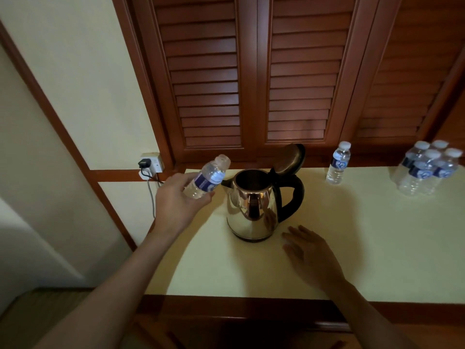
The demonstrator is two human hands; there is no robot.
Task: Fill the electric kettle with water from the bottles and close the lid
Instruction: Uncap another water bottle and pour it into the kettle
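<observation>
A shiny steel electric kettle (254,205) with a black handle stands mid-counter, its lid (289,158) tipped up and open. My left hand (177,200) grips an uncapped clear water bottle (207,178) with a blue label, tilted with its mouth up-right, just left of the kettle's spout. My right hand (310,253) lies flat on the counter, fingers spread, just right of the kettle's base and holding nothing. A single capped bottle (338,163) stands behind and to the right of the kettle.
A pack of several capped bottles (427,168) sits at the far right of the cream counter (377,248). A wall socket with a plug and cable (151,166) is left of the counter. Wooden louvred doors (251,71) rise behind.
</observation>
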